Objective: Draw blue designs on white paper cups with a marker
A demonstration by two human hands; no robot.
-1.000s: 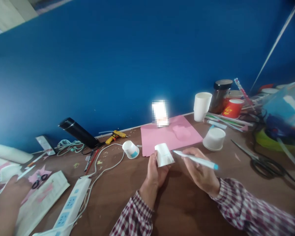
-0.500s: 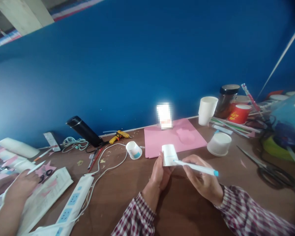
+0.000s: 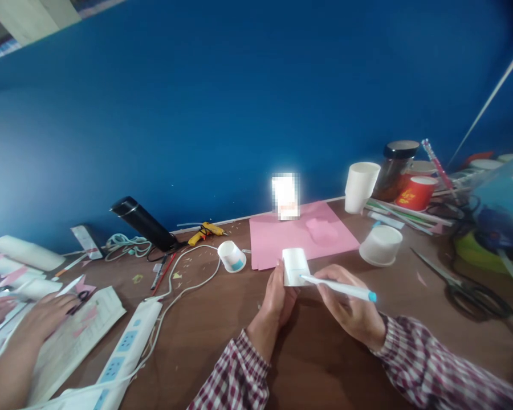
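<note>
My left hand is closed around a white paper cup, holding it above the brown table. Faint blue lines show on the cup's side. Between the fingers of my right hand is a white marker with a light-blue end. Its tip touches the cup's wall, or is very close to it. Just beyond the cup lie sheets of pink paper. A small paper cup with a blue patch stands to the left, and an upturned white cup sits to the right.
Scissors lie at the right, near a red cup and stacked white cups. A power strip, a yellow glue gun and a black bottle are on the left. Another person's hand works at far left.
The marker's tip has shifted slightly left on the cup, and the blue line there looks longer. The other person's hand at far left has lowered towards the table.
</note>
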